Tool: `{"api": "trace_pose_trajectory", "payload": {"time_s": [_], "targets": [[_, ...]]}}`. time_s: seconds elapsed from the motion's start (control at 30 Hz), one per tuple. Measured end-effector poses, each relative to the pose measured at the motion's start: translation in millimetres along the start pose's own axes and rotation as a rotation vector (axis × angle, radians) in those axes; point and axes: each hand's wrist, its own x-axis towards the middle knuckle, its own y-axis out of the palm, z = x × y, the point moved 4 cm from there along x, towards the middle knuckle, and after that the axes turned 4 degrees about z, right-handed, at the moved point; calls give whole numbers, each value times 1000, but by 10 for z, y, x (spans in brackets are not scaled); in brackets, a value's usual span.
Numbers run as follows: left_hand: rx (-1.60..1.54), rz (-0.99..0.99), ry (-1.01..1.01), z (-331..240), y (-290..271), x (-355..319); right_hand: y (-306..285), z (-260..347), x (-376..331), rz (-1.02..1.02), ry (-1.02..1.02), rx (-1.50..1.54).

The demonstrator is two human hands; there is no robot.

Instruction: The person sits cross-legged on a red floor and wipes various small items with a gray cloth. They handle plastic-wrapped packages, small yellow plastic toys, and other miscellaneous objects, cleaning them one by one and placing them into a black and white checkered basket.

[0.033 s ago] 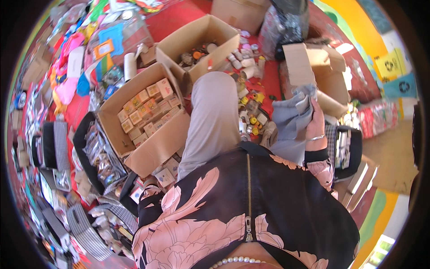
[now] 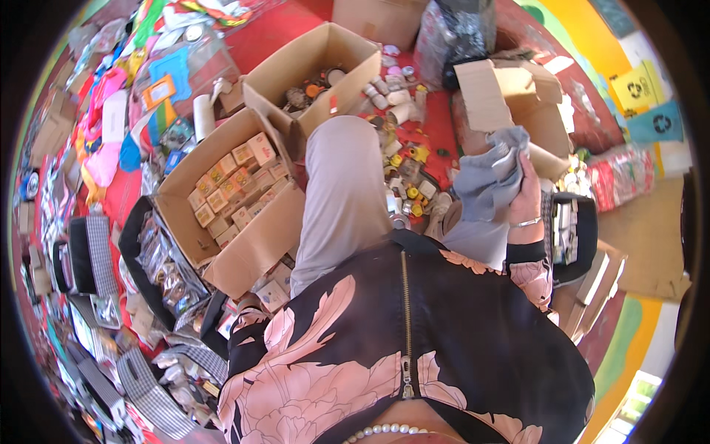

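Note:
My right hand (image 2: pixel 528 194), a bracelet at its wrist, is raised on the right with fingers closed round a grey-blue cloth (image 2: pixel 484 189). The cloth hangs in folds to the left of the hand, its lower end reaching down toward my chest. My left sleeve (image 2: pixel 250 323) shows at the lower left, but no part of my left hand can be made out. Near that sleeve are small pale boxes (image 2: pixel 272 294) beside an open cardboard box (image 2: pixel 174 181) packed with rows of small cartons (image 2: pixel 229 181).
A second cardboard box (image 2: pixel 265 68) holds dark and orange round pieces. Small jars and yellow-capped bottles (image 2: pixel 414 194) lie on the red ground cover (image 2: pixel 438 122). Another open carton (image 2: pixel 473 100) stands at the right, near a black-rimmed case (image 2: pixel 580 251). Colourful goods and checked cases (image 2: pixel 148 377) crowd the left.
My right hand and the cloth have shifted slightly, and the cloth's upper folds are bunched differently. The whole view has moved a little, so the boxes appear further left.

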Motion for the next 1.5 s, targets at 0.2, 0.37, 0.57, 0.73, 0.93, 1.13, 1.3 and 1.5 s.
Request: {"api": "trace_pose_trajectory", "payload": {"time_s": [0.2,0.37,0.57,0.73,0.93,1.13,1.3,1.5], "targets": [[43,152,95,-300,-300,-108,125,603,-610,88,-199,102],[143,294,270,-769,-635,-291,-360,811,-508,56,-338,-100],[417,533,575,-1277,-1480,-840,-461,1005,-172,33,-346,-189],[577,387,986,-2229,-2960,-1383,-889,1053,178,-27,-190,-96],[-111,-275,1328,-3718,-4428,-1912,-1403,980,1118,-175,-241,-947],[-468,-250,1619,-5275,-4721,-2285,-1745,744,1920,-399,-126,-1820],[-302,-193,1552,-6037,-4071,-1749,-1846,476,2249,-280,75,-2032],[-242,-82,1531,-6286,-3988,-1731,-1802,507,2342,-426,78,-2056]]}}
